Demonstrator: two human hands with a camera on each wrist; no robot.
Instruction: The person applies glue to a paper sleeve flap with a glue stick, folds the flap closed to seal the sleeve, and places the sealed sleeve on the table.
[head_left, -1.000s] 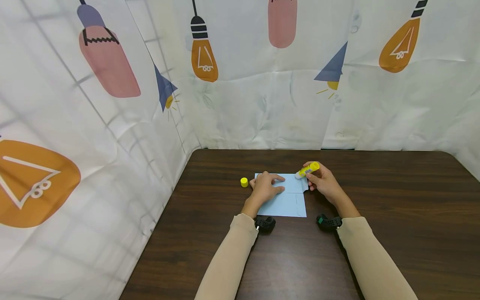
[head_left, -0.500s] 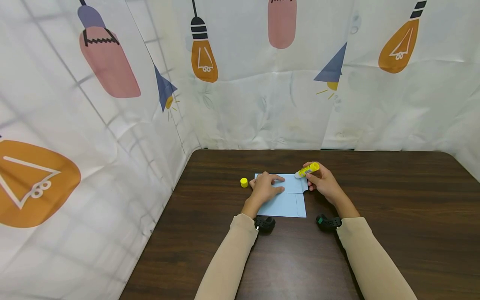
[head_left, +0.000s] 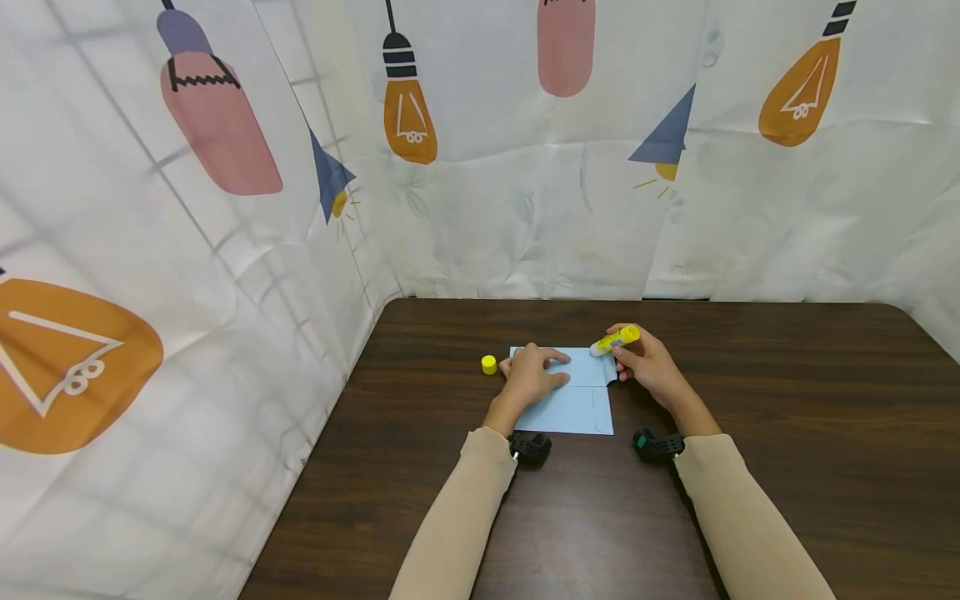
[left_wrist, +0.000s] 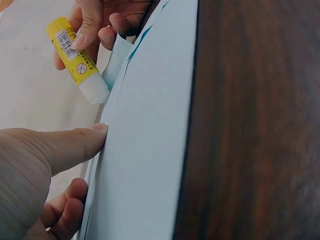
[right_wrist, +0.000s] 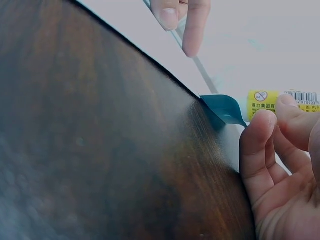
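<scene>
A light blue sheet of paper (head_left: 573,408), creased across the middle like an unfolded envelope, lies on the table. My left hand (head_left: 529,373) rests spread on its left part, thumb and index finger pressing it. My right hand (head_left: 651,365) pinches a yellow glue stick (head_left: 617,339), uncapped and tilted, its white end at the paper's upper right. A narrow side flap (right_wrist: 224,108) curls up by the right fingers in the right wrist view. In the left wrist view the glue stick's white end (left_wrist: 95,89) sits right beside that flap. The yellow cap (head_left: 489,365) stands left of the paper.
The dark wooden table (head_left: 810,433) runs out to both sides. Behind and to the left hang white curtains (head_left: 480,217) printed with lamps, close to the table's edges. Black wrist devices (head_left: 531,448) sit below both hands.
</scene>
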